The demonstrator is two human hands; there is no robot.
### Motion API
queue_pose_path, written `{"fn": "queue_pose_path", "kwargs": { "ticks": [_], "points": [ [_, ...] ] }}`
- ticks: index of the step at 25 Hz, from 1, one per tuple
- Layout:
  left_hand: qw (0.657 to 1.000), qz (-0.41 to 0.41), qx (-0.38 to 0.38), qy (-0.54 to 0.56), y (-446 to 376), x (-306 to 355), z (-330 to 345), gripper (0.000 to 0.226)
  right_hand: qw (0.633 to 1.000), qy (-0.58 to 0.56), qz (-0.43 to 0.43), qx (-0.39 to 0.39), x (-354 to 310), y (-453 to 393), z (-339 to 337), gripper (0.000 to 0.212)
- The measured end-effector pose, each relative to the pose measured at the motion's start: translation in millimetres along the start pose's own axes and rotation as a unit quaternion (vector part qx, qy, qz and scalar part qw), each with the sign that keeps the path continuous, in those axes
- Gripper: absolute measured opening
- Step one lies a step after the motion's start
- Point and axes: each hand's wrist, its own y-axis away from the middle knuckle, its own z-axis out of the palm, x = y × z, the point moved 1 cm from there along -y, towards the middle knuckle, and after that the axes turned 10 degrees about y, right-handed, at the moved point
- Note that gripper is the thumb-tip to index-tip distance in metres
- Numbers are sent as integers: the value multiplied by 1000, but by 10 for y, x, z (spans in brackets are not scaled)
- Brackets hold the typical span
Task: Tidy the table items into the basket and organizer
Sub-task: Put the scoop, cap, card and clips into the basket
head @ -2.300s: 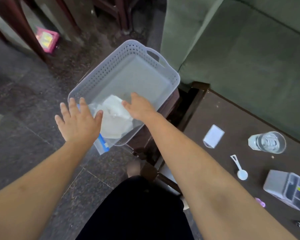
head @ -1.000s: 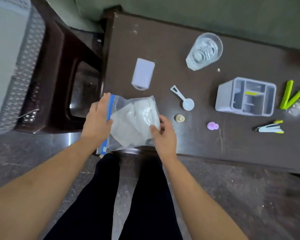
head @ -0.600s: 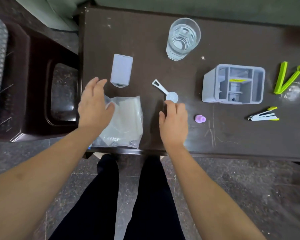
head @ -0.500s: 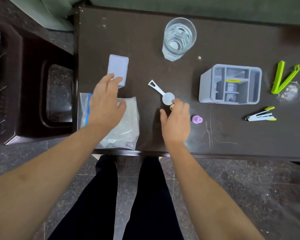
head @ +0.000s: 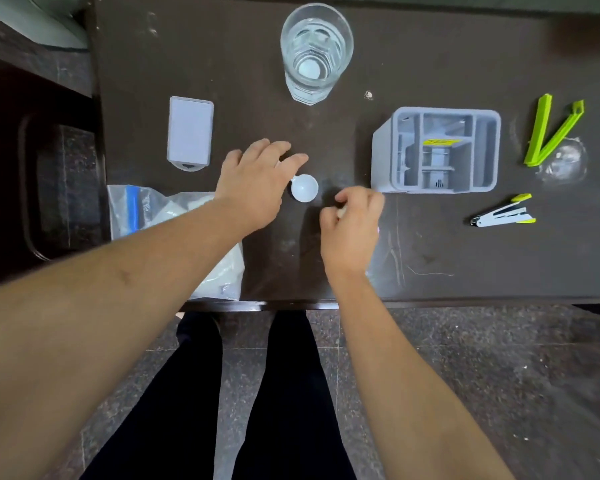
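On the dark table (head: 430, 46), my left hand (head: 257, 181) lies with fairly straight fingers over the handle of a white measuring spoon (head: 304, 188); only the spoon's bowl shows. Just right of it, my right hand (head: 352, 223) has curled fingers that pinch a small beige piece (head: 340, 212). The grey compartment organizer (head: 437, 148) stands right of both hands. A clear zip bag (head: 142, 209) with white contents lies at the table's front left, partly under my left forearm. The basket is out of view.
A glass of water (head: 316, 53) stands at the back. A lavender flat box (head: 190, 131) lies at the left. A green clip (head: 551, 133), a clear round piece (head: 565, 161) and a small stapler (head: 503, 216) lie at the right. A dark stool (head: 49, 188) stands left of the table.
My left hand left the zip bag and moved right onto the spoon's handle. My right hand slid right and its fingers curled round the small beige piece, covering the purple piece.
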Motion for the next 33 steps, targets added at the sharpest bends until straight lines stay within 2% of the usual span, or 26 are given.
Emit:
{"fn": "queue_pose_path", "kwargs": {
  "ticks": [3, 4, 7, 9, 13, 16, 20, 27, 30, 33],
  "points": [
    [998, 4, -25, -62, -110, 46, 65, 58, 994, -40, 61, 86, 244, 44, -194, 24],
    [997, 7, -23, -80, -117, 41, 77, 51, 995, -12, 60, 82, 324, 49, -223, 25],
    [997, 3, -2, -83, -78, 58, 37, 27, 994, 104, 32, -21, 474, 59, -136, 33],
    [997, -22, 28, -66, -18, 83, -70, 19, 992, 111, 33, -41, 441, 75, -81, 27],
    [989, -94, 115, -5, 281, -56, -334, 24, 997, -19, 76, -25, 48, 154, -138, 18],
    [978, -131, 154, 46, 639, -319, -554, 27, 991, -102, 71, -48, -426, 269, -202, 26],
    [948, -173, 235, 127, 1248, -974, -1046, 36, 983, -166, -62, -55, -1250, 560, -110, 14],
    [900, -287, 320, 76, 2017, -2353, -1966, 27, 953, -178, -235, -70, -2905, 1096, 429, 16],
    [889, -331, 309, 69, 2146, -2981, -2070, 23, 932, -131, -332, -59, -3601, 1274, 606, 17],
    [893, -354, 268, 75, 2023, -3507, -1955, 24, 912, 3, -410, -26, -4224, 1208, 786, 12]
  ]
}}
